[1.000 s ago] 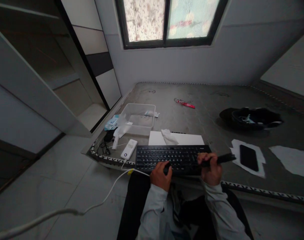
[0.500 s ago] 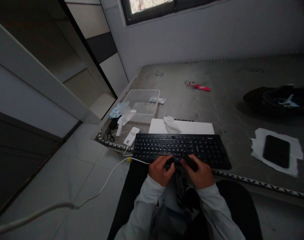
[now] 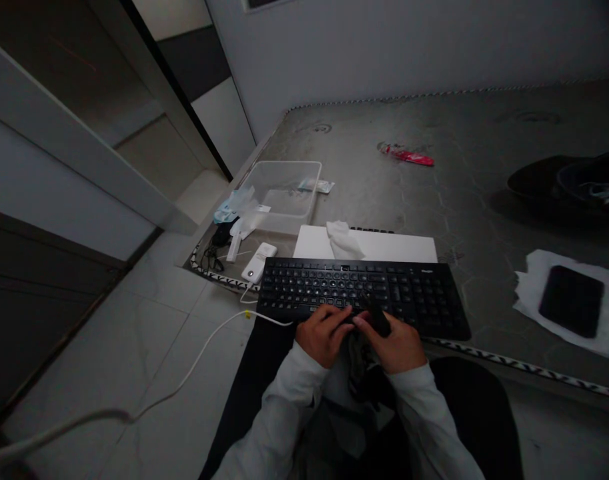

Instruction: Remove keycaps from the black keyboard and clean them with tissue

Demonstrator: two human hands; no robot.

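Observation:
A black keyboard (image 3: 329,283) lies along the near edge of the grey padded surface. At its front edge my left hand (image 3: 320,335) is closed, thumb and fingertips pinched together. Whatever lies between those fingertips is too small and dark to make out. My right hand (image 3: 400,341) grips a short, slim black tool (image 3: 377,315) that tilts up over the keys; its exact kind is unclear. The right thumb and fingertip nearly meet the left fingertips above the lower key row. Behind the keyboard lies a flat white slab (image 3: 394,245) with a crumpled tissue (image 3: 344,240) on it.
A white device (image 3: 259,262) with a cable (image 3: 204,353) sits left of the keyboard. Beyond stands a clear plastic bin (image 3: 284,223) beside wrappers (image 3: 244,207). A black phone-like slab (image 3: 571,300) rests on white paper (image 3: 527,293) at right, near a dark cap (image 3: 544,183). A red packet (image 3: 414,157) lies farther back.
My hands have come together, so their fingertips now nearly touch at the keyboard's front edge. The black tool stands more upright. The view has tipped slightly downward.

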